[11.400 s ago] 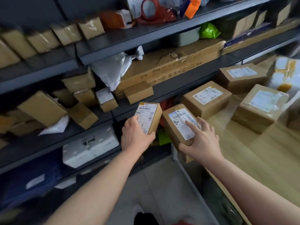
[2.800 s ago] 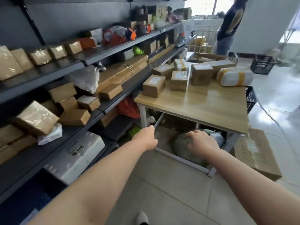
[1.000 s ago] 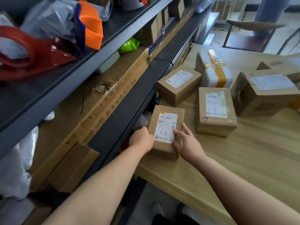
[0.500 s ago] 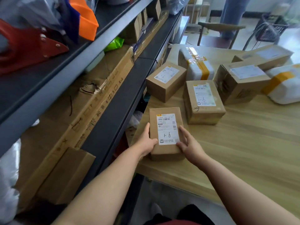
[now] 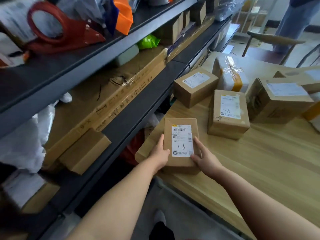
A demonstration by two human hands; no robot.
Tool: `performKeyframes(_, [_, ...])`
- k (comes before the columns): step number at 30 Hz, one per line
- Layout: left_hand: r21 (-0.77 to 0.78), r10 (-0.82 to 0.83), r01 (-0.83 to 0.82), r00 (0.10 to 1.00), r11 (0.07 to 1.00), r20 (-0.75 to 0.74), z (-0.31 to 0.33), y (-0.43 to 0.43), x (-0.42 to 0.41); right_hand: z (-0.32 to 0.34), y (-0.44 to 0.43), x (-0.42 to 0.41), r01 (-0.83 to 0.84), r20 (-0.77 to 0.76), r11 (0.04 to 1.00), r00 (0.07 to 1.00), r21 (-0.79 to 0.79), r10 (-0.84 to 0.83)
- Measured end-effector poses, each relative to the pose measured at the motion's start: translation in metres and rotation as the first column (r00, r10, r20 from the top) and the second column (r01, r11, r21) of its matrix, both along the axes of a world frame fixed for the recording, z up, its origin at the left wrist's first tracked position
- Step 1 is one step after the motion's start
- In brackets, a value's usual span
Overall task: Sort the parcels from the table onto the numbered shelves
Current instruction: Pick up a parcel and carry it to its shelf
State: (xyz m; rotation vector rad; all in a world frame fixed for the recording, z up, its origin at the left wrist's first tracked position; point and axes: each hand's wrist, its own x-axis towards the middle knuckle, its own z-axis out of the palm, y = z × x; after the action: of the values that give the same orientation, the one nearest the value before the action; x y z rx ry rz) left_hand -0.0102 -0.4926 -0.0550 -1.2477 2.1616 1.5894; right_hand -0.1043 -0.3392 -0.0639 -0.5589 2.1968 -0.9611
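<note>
A small brown parcel [image 5: 180, 134] with a white label handwritten "1-6" lies at the near left corner of the wooden table [image 5: 259, 161]. My left hand [image 5: 160, 155] grips its left side, thumb along the top edge. My right hand [image 5: 204, 157] holds its right side with the thumb on the label's corner. Two more brown parcels marked "1-6" stand behind, one to the right [image 5: 227, 115] and one further back [image 5: 194, 87]. The dark grey shelves [image 5: 138, 108] run along the left.
A white parcel with yellow tape [image 5: 230, 73] and a larger brown box [image 5: 275, 99] sit further back on the table. A long flat carton [image 5: 103, 104] and a small box [image 5: 84, 151] fill the shelf beside me. A red tape dispenser [image 5: 58, 30] lies on the upper shelf. A person stands at the far right.
Both hands took hold of the "1-6" parcel, turned its label to face me and drew it towards the table's near corner. Earlier both hands were bare, away from the table.
</note>
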Motion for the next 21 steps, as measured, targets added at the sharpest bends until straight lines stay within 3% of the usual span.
performKeyframes(13, [0.043,0.410,-0.410,0.912,0.911,0.003,0.015,0.148,0.090,0.006,0.100,0.034,-0.421,-0.030,0.906,0.906,0.029,0.422])
performKeyframes(21, [0.070,0.649,-0.645,0.759,0.761,-0.052,0.034,0.193,0.183,0.035,0.109,0.092,-0.731,-0.180,0.680,0.662,0.058,0.727])
